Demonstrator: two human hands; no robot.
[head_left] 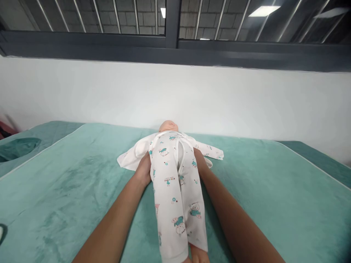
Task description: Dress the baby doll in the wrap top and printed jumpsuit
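A baby doll (168,126) lies on its back on a teal blanket (68,190), head away from me. It wears a white romper (175,182) printed with small teal and pink animals. My left hand (143,168) rests against the doll's side at the waist, its fingers tucked under the cloth and hidden. My right hand (198,157) reaches along the other side of the doll, and its fingers are covered by the romper. Both forearms run up from the bottom edge on either side of the doll's legs.
The blanket covers a padded teal table (315,157) that meets a white wall (192,95) under a dark-framed window (175,47). A second teal surface (22,146) lies at the far left.
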